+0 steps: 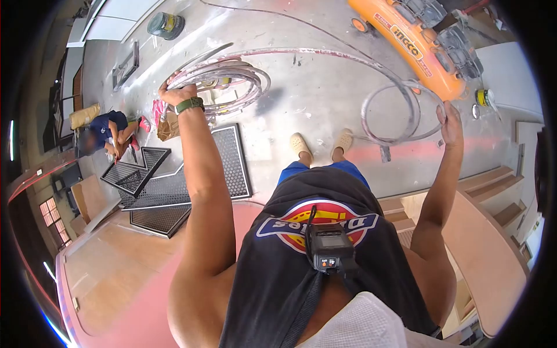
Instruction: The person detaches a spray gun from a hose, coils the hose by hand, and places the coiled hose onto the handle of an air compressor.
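My left hand, with a green watch band at the wrist, is raised at the left and closed round a bundle of looped hose. The hose is pale, stained with reddish paint, and hangs in several loops. Out to the right, my right hand has its fingers closed on another stretch of the same hose, which makes loose loops beside it. Between the two hands a length of hose runs across above the floor. Part of the left fingers is hidden behind the wrist and coil.
An orange air compressor stands at the upper right, near a small can. Black perforated frames lie at the left, where another person crouches. A bucket is at the upper left. Wooden panels stand at the right.
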A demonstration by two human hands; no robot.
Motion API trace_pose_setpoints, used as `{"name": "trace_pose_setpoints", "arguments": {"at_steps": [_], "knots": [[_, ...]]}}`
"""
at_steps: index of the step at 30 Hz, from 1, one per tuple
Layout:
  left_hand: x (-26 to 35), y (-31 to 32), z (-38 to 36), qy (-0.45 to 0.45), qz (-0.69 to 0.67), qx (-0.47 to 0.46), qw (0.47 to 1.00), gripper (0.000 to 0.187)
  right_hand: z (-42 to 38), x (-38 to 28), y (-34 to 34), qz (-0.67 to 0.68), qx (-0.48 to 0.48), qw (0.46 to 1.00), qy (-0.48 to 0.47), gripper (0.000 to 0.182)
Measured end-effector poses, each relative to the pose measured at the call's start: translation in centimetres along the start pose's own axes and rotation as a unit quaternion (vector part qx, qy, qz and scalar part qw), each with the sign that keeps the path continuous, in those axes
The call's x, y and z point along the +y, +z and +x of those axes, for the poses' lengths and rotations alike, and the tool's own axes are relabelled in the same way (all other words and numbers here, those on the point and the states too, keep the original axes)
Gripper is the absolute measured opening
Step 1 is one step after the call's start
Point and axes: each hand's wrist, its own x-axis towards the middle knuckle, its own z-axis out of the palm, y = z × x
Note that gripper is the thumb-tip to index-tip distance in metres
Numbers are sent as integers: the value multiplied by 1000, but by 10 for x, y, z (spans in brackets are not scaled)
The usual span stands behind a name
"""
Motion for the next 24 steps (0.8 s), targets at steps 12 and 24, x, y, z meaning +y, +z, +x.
{"name": "trace_pose_setpoints", "arguments": {"at_steps": [12, 24], "knots": [[-66, 32, -70, -58, -2, 6, 998, 20, 55, 50, 232, 3, -149, 982, -116, 25], [-80, -18, -52, -52, -20, 88, 995, 34, -50, -38, 242, 346, -388, 854, 10, 38]]}}
